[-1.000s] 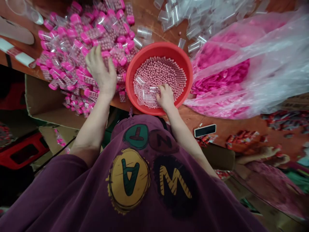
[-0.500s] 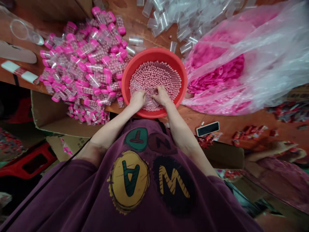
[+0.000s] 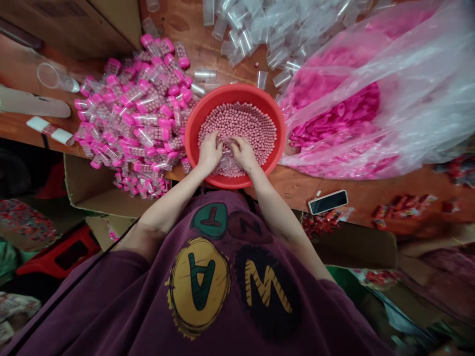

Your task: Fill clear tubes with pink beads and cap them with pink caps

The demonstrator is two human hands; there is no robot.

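Observation:
Both my hands are inside a red plastic basin [image 3: 189,133] of small pink balls [image 3: 245,121]. My left hand [image 3: 211,154] is closed, its fingers curled around a clear plastic tube whose outline is hard to see. Facing it, my right hand [image 3: 243,154] is also closed, with thumb and fingers pinched at a clear tube. The fingertips nearly meet over the balls. Below them, more clear plastic tubes [image 3: 227,164] lie on the balls, partly covered by my hands.
Filled tubes with pink caps [image 3: 144,111] are heaped left of the basin. Clear empty tubes [image 3: 274,37] lie behind it. At right is a clear bag [image 3: 419,109] of pink caps [image 3: 341,116]. A phone [image 3: 328,202] rests near the table edge; another person's arm [image 3: 432,240] shows beyond.
My hands have drawn slightly closer together over the balls, and the fingertips now nearly meet. The whole view has shifted a little; the heaps stay as they were.

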